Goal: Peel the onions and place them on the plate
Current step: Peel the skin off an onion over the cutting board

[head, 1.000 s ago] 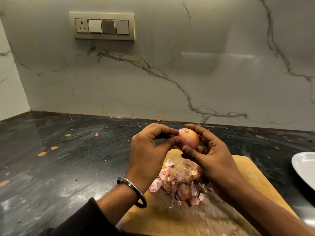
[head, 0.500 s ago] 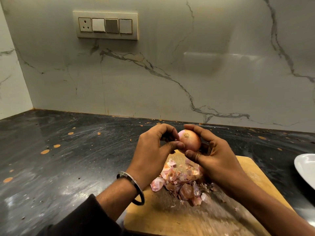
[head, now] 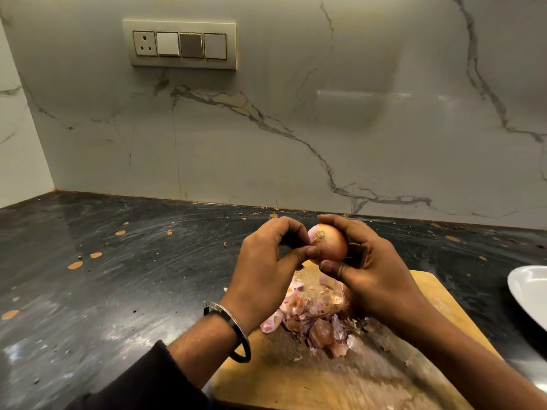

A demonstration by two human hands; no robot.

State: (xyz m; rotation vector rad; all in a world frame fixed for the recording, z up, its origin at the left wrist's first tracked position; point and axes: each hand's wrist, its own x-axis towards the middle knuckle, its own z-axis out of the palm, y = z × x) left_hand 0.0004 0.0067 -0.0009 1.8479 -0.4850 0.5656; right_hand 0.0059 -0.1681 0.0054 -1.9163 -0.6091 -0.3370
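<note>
The onion [head: 330, 243] is held above the cutting board [head: 438, 309], right hand [head: 376, 270] gripping it firmly while left hand [head: 266, 261] pinches skin at its 9 o'clock side, apparently so peelings [head: 313, 318] drop onto the board; plate [head: 529, 294] waits at 3 o'clock.

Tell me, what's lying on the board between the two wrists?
In the head view, a pile of onion peels lies on the cutting board.

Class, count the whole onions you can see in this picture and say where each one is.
1. A round, pinkish-brown onion is held up above the wooden cutting board between the left hand and right hand. Others may sit out of view.
</note>
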